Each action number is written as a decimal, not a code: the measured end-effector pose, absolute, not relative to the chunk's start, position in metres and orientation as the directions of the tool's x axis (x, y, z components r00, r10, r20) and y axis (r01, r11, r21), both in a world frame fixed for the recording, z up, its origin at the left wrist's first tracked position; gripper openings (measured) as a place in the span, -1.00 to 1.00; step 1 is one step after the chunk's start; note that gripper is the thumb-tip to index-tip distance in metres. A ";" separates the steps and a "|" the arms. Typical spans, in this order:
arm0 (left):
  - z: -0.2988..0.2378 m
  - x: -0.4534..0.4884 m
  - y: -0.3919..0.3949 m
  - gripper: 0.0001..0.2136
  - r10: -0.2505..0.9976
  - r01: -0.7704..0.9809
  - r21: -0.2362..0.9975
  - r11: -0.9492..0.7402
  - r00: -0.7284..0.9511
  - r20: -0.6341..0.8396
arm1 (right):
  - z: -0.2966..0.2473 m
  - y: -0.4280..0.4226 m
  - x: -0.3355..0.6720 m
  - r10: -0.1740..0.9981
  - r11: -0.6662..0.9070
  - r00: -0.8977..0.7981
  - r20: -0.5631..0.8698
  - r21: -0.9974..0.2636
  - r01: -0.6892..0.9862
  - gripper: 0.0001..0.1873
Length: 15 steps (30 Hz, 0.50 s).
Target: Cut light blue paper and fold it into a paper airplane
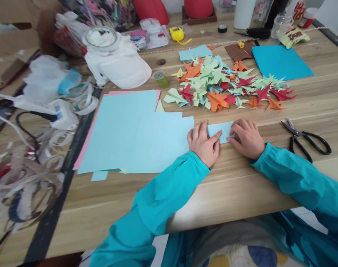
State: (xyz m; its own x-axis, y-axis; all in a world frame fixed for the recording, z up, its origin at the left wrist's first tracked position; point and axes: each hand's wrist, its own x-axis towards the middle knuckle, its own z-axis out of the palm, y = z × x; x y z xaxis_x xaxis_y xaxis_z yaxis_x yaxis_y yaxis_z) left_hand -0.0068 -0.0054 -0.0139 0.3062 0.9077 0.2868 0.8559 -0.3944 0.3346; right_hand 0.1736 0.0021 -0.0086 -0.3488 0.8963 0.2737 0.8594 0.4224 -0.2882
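The left hand [204,142] and right hand [247,138] press flat, ungripping, on pale blue paper [224,129]. Aligned edges should sharpen its crease.

Small blue paper [224,129] half under left hand [204,142], right hand [247,138] (fold unseen); ribbon clutter [24,185] blurred.

Before you, a light wooden table [241,185] fills most of the frame; a white wall [334,13] shows at upper right, under soft even light.
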 end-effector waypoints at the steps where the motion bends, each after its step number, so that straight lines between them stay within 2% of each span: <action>1: -0.014 -0.007 -0.005 -0.70 0.910 0.856 0.337 -0.392 0.306 0.281 | -0.009 0.002 0.174 0.897 0.421 -0.349 0.271 -0.286 0.861 -0.84; 5: -0.013 -0.006 -0.006 -0.70 0.916 0.859 0.342 -0.382 0.301 0.267 | -0.008 0.000 0.173 0.857 0.490 -0.406 0.318 -0.255 0.834 -0.84; 10: -0.014 -0.007 -0.007 -0.69 0.904 0.869 0.291 -0.400 0.321 0.282 | -0.007 -0.009 0.171 0.703 0.661 -0.590 0.398 -0.060 0.748 -0.78; 15: -0.012 -0.012 -0.003 -0.66 0.825 0.807 0.201 -0.555 0.505 0.252 | -0.007 -0.017 0.166 0.663 0.654 -0.616 0.425 0.071 0.753 -0.77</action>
State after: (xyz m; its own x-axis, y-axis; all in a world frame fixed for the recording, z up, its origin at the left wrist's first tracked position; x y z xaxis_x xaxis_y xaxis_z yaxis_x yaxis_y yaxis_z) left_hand -0.0120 -0.0027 -0.0118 0.5053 0.8254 0.2519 0.8069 -0.5554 0.2012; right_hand 0.1665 -0.0174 -0.0070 -0.6159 0.6633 0.4252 0.7532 0.6539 0.0710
